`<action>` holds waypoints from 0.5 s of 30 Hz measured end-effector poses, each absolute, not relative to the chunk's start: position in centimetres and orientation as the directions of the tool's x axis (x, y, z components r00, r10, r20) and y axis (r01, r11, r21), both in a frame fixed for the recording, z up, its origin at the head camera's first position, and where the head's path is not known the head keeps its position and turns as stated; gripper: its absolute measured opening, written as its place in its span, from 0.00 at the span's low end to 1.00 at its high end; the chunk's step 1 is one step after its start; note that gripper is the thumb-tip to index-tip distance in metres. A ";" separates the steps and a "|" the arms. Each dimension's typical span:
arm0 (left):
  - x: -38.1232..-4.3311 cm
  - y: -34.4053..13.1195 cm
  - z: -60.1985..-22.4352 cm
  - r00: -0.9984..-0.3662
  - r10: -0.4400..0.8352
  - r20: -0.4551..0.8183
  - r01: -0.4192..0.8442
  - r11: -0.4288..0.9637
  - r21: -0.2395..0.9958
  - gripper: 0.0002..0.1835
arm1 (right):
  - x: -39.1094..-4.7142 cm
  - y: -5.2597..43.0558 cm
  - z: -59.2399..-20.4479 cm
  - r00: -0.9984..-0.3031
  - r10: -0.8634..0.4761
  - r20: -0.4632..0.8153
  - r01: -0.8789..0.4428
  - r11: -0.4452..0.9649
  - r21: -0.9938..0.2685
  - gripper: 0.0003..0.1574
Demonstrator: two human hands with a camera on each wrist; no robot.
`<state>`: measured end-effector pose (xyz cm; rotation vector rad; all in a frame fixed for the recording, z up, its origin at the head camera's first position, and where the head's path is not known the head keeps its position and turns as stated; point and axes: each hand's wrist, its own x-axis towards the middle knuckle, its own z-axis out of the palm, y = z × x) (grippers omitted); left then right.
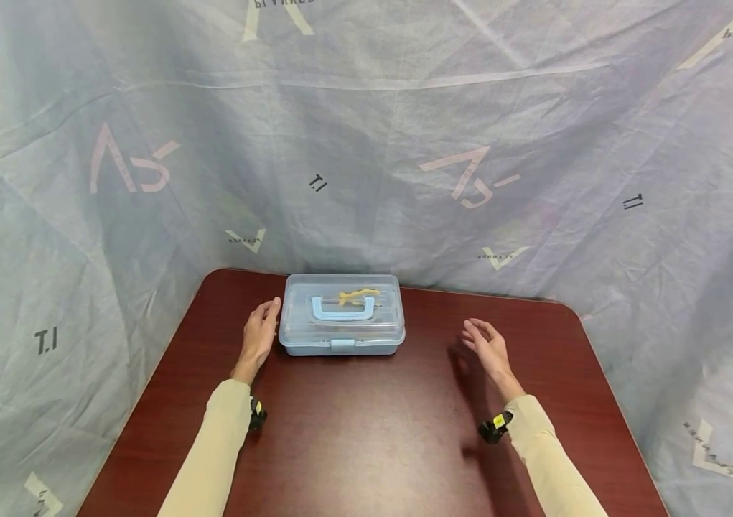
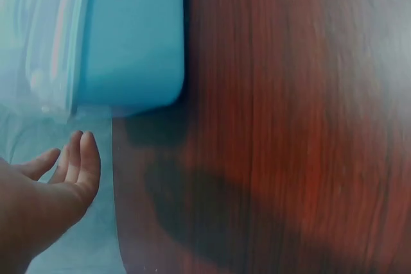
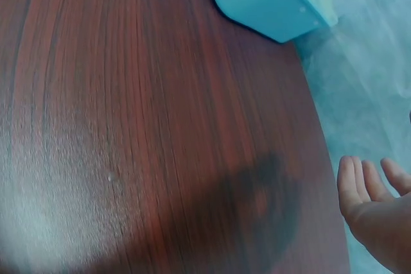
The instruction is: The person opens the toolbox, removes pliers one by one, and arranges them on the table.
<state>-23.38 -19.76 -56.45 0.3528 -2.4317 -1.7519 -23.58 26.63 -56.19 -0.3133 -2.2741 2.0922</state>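
Note:
A light blue plastic box (image 1: 301,350) with a clear lid, a front latch and a folded-down blue handle (image 1: 343,314) stands near the table's back edge, its lid down. Something yellow (image 1: 360,294) shows at the lid, whether inside or on it I cannot tell. Just left of the box is my left hand (image 1: 260,332), fingers loosely extended, holding nothing. In the left wrist view a small gap parts the fingertips from the box (image 2: 131,43). My right hand (image 1: 487,350) hovers over the table well to the right of the box, fingers slightly bent and nothing in them.
The dark red wooden table (image 1: 340,445) has rounded back corners. Grey printed cloth (image 1: 366,143) hangs behind it and along both sides, close to the back edge. Each wrist carries a small black camera (image 1: 494,429).

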 end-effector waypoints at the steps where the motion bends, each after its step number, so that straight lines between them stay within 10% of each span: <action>1: -23.4 -19.6 -56.4 -0.966 -0.257 -0.039 -0.118 0.301 0.946 0.41 | -23.6 26.5 -56.2 -0.980 0.164 -0.113 0.126 0.070 -0.990 0.31; 15: -23.7 -19.1 -56.7 -0.977 -0.154 -0.145 -0.175 0.205 0.963 0.42 | -23.7 24.8 -55.5 -0.988 0.025 -0.153 0.155 0.064 -0.986 0.34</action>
